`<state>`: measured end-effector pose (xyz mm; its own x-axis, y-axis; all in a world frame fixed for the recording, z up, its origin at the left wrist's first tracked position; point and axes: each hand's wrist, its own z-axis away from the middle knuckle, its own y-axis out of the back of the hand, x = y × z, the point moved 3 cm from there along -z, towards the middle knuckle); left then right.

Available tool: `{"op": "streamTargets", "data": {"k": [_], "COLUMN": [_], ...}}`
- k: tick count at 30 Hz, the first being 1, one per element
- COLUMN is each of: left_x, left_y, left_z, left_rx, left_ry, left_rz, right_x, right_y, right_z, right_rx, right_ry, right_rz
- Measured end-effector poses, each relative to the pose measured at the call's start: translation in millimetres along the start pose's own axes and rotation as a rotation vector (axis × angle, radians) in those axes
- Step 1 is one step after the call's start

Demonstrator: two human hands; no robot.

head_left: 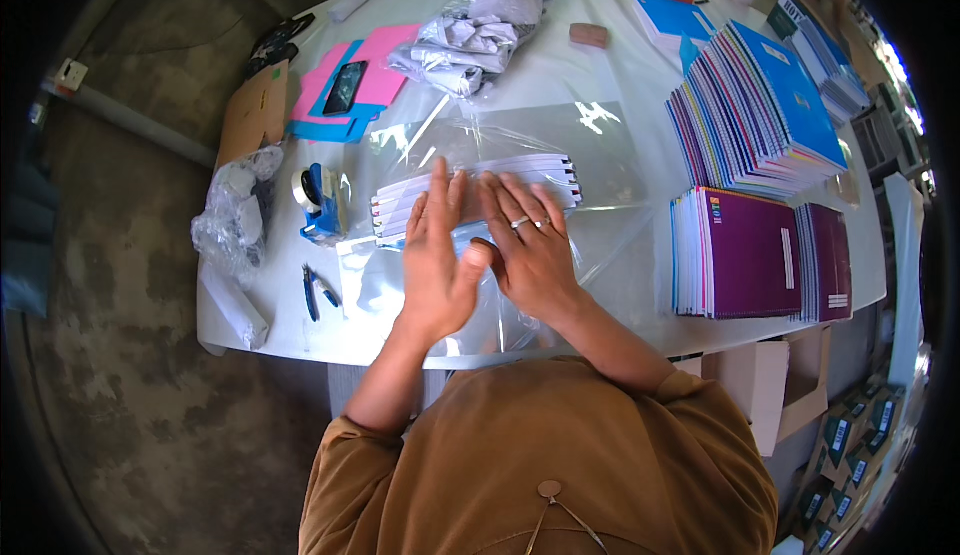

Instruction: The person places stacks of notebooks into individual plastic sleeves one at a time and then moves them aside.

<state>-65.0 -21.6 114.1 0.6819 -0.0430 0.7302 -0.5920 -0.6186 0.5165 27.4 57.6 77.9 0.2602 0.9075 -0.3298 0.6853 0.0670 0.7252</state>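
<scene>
A stack of notebooks (535, 169) lies with its white page edges upward on a sheet of clear plastic film (610, 145) in the middle of the table. Over the left part of the stack is my left hand (442, 255), its fingers stretched out and pointing away from me. My right hand (528, 235), with rings on it, lies over the stack's middle, fingers extended and slightly spread. The two thumbs come close together. Neither hand grips anything; whether the palms press on the stack is hard to see.
Left of the film stand a blue tape dispenser (322, 205) and small cutters (318, 290). A phone (345, 88) rests on pink and blue sheets. Crumpled plastic (475, 30) and a brown block (589, 35) lie behind. Piled blue notebooks (755, 105) and purple notebooks (745, 255) stand right.
</scene>
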Motion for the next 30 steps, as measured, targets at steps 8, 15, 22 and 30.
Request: {"op": "streamTargets", "data": {"k": [8,15,22,30], "left_x": [-23,-25,-14,-9], "left_y": [69,63,31,-4], "left_z": [-89,-133,-78,8], "left_rx": [0.364,-0.294,-0.256,0.125], "left_ry": [-0.117,0.198,0.0,-0.343], "left_rz": [-0.128,0.464,-0.195,-0.303], "right_x": [9,10,10,22], "right_y": [-2,-3,-5,-14], "right_z": [-7,-8,-9,-2], "right_rx": [0.058,0.055,0.059,0.842], "right_ry": [0.218,0.239,0.216,0.068], "right_rz": [0.093,0.075,0.107,-0.557]}}
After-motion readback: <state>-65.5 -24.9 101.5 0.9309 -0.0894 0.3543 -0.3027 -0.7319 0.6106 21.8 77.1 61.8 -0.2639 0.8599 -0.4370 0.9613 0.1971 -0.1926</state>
